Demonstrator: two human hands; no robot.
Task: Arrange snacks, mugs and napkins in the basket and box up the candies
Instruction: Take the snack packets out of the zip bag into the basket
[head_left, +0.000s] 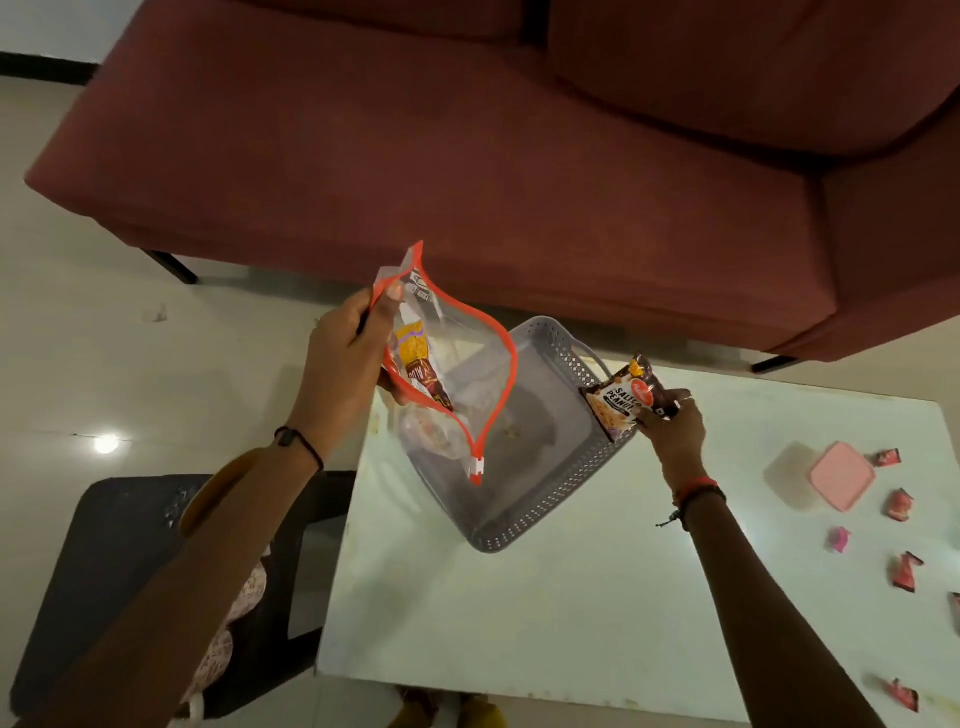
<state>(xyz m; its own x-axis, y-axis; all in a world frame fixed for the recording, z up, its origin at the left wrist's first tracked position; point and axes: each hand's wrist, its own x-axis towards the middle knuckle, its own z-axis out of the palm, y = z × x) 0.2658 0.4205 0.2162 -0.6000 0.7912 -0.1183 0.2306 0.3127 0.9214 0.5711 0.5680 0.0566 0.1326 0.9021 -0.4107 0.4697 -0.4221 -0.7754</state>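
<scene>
My left hand (347, 358) grips the rim of a clear zip pouch (457, 364) with an orange edge, held open above the left end of a grey perforated basket (566, 483). Snack packets (415, 364) lie inside the pouch. My right hand (670, 423) holds a brown salted-peanuts packet (626, 397) over the basket's right rim. The basket's floor looks bare. A small box with a pink lid (839, 475) sits at the table's right, with several pink wrapped candies (898, 504) scattered beside it.
The white table (597, 623) stands before a maroon sofa (467, 156). A dark stool (130, 571) at the left holds patterned cloth items partly hidden by my left arm.
</scene>
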